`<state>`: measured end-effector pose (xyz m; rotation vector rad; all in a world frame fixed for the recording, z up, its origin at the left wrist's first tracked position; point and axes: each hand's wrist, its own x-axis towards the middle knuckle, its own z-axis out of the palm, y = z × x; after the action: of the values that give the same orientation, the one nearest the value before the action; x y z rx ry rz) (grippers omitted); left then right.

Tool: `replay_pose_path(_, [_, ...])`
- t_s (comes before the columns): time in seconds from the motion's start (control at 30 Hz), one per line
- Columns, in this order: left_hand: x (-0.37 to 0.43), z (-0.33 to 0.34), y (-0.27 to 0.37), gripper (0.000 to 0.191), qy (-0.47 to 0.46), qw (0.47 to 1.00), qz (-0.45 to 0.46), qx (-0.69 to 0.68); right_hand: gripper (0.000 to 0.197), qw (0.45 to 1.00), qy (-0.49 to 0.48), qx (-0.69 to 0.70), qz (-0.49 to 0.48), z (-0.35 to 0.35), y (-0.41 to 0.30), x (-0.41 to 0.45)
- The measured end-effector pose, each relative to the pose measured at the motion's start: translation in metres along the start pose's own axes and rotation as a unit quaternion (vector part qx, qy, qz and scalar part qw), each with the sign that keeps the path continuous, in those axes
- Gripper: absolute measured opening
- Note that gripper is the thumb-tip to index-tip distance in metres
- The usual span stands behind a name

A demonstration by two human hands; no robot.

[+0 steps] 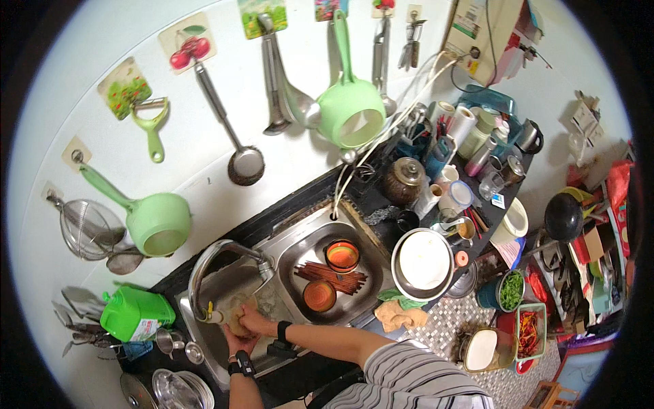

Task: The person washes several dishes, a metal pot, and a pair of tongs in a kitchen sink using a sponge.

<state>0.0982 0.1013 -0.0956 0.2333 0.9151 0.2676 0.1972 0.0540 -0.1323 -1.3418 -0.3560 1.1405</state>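
Both my hands are together over the left basin of a steel sink (204,353), below the curved faucet (196,271). My left hand (240,341) and my right hand (254,321) are on a pale, roundish item (236,318), which may be a bowl or a sponge; its kind cannot be made out. The faucet's white and yellow nozzle (213,313) is close beside them. In the right basin, an orange bowl (320,295) and a striped orange bowl (342,254) sit by a bundle of brown chopsticks (332,278).
A green jug (138,313), steel cups (168,341) and stacked metal bowls (179,391) stand left of the sink. To the right are a white-lined steel basin (423,263), a tan cloth (401,316) and crowded jars (404,181). Green ladles (159,222) and utensils hang above.
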Motion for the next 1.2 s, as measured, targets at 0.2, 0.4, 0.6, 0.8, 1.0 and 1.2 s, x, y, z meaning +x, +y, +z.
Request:
replay_pose_path(0.2, [0.033, -0.019, -0.008, 0.06, -0.006, 1.0, 0.001, -0.001, 0.048, 0.996, -0.084, 0.024, 0.003, -0.014, -0.035, -0.043])
replay_pose_path(0.4, [0.048, -0.032, -0.015, 0.046, -0.043, 0.986, 0.088, 0.137, 0.034, 0.946, 0.058, -0.226, -0.227, 0.006, -0.028, -0.038])
replay_pose_path(0.6, [0.067, -0.028, -0.008, 0.034, -0.052, 0.927, 0.141, 0.343, 0.015, 0.806, 0.019, -0.525, -0.273, -0.025, 0.003, 0.017])
replay_pose_path(0.8, [0.049, -0.081, 0.031, 0.033, 0.066, 0.979, 0.144, 0.132, 0.024, 0.998, -0.056, 0.008, 0.009, -0.025, -0.013, 0.017])
replay_pose_path(1.0, [0.022, -0.026, -0.003, 0.071, 0.088, 0.755, 0.386, 0.523, 0.031, 0.991, -0.093, -0.083, 0.044, -0.034, -0.019, 0.007])
replay_pose_path(1.2, [0.035, -0.05, -0.002, 0.063, -0.079, 0.86, 0.213, 0.457, 0.042, 0.982, -0.118, 0.098, 0.107, -0.037, -0.051, -0.02])
